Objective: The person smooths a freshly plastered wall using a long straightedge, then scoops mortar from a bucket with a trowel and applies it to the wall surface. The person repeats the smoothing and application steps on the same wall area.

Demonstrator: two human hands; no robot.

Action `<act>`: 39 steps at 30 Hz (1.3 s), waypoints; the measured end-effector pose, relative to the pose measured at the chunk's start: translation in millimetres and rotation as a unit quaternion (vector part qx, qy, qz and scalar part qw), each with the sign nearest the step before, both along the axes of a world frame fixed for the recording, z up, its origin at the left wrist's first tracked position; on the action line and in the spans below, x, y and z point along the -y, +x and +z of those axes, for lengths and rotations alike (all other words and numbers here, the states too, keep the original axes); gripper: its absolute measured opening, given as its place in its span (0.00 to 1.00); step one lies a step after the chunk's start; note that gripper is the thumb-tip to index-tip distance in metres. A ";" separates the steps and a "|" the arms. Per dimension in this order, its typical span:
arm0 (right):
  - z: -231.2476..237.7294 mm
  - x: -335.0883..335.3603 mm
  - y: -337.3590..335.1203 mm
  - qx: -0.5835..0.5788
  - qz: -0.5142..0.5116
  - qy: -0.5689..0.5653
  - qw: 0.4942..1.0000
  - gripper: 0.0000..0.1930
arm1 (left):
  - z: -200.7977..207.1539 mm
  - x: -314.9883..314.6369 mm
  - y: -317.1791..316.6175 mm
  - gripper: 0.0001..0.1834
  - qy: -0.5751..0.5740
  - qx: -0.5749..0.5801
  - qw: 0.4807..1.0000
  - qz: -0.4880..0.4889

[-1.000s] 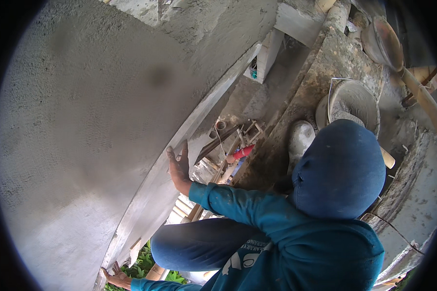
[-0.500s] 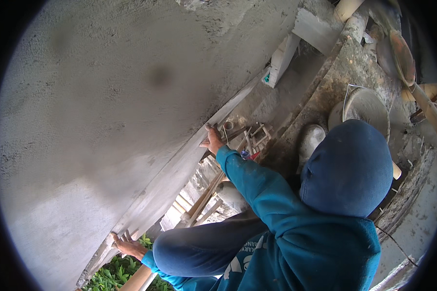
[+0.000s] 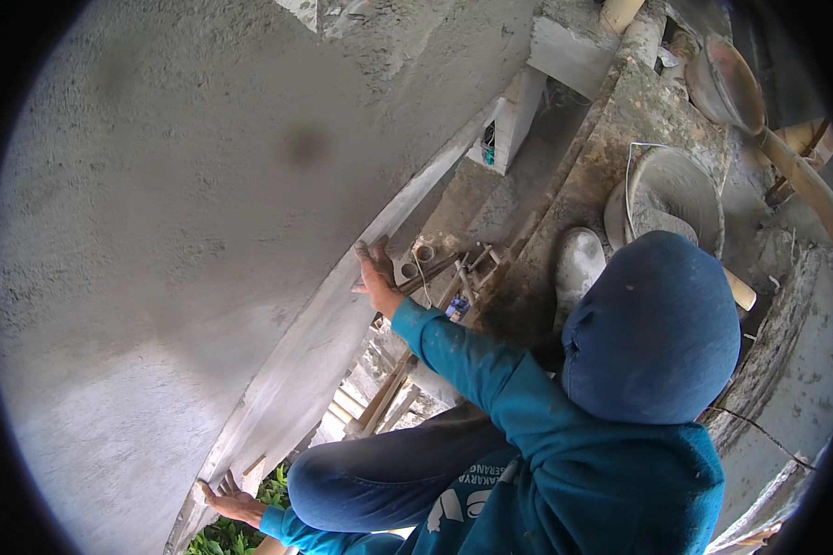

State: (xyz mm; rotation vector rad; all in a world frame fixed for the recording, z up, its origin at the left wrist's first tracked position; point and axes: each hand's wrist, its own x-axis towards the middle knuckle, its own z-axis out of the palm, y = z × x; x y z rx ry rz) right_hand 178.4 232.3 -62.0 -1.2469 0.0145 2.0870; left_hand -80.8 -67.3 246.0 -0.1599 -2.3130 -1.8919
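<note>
A long pale straight edge strip (image 3: 287, 347) runs slantwise along the lower border of a grey plastered surface (image 3: 185, 185). My right hand (image 3: 378, 279) touches it near the middle, fingers spread apart. Farther down at the lower left, my left hand (image 3: 231, 504) rests against the same strip with its fingers outstretched. Whether the strip is a loose board or part of the wall, I cannot tell. Some fingertips are hidden against it. Teal sleeves cover both arms, and my bent knees in dark blue trousers stand close to them.
A mortar-stained bucket (image 3: 620, 213) with a wire handle stands on a rough ledge (image 3: 611, 139). Beyond it lies a round bowl-like container (image 3: 724, 83) beside a wooden pole (image 3: 801, 180). Timber pieces (image 3: 384, 398) lie below the strip, and green leaves (image 3: 236, 536) show at the bottom left.
The whole view has shifted, so most things sit farther left. My right hand's fingers look more spread now. Both hands stay at the strip.
</note>
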 end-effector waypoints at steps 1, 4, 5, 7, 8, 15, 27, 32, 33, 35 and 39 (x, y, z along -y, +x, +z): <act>7.5 3.1 -1.2 0.003 -0.004 0.016 1.000 0.47 | 2.8 6.6 -6.4 0.32 -0.003 -0.005 1.000 0.009; 24.2 11.6 -4.9 0.018 -0.010 0.047 0.999 0.50 | 11.6 11.7 -16.7 0.33 -0.003 -0.012 0.999 0.045; 30.5 12.1 -3.6 0.028 -0.008 0.049 0.998 0.50 | 12.4 11.0 -17.2 0.33 -0.004 -0.008 0.999 0.036; 48.4 15.4 -7.9 0.029 -0.001 0.054 0.998 0.51 | 23.5 13.9 -13.3 0.34 -0.003 -0.008 1.000 0.024; 59.4 18.1 -8.5 0.024 0.000 0.057 0.998 0.51 | 29.1 13.2 -6.8 0.33 -0.026 -0.026 0.999 0.019; 156.3 60.7 -42.6 0.149 0.076 0.201 0.965 0.51 | 102.6 78.0 -71.2 0.29 0.008 0.011 1.000 -0.019; 107.1 46.0 -41.1 0.139 0.009 0.126 0.982 0.49 | 66.2 64.0 -60.3 0.28 -0.022 0.019 0.999 0.031; 2.0 19.8 -33.0 0.082 -0.008 0.028 0.996 0.46 | -18.3 44.9 -45.5 0.30 0.007 0.056 0.998 0.029; -22.8 13.7 -27.0 0.077 -0.026 0.020 0.996 0.46 | -39.3 30.2 -36.4 0.30 0.001 0.051 0.999 0.005; -53.3 7.3 -22.6 0.048 -0.043 -0.002 0.998 0.45 | -55.4 11.4 -9.0 0.33 -0.009 0.069 0.998 0.000; -89.1 -4.2 -15.4 0.026 -0.035 -0.027 0.999 0.45 | -87.2 11.7 -2.8 0.31 -0.027 0.072 0.997 0.008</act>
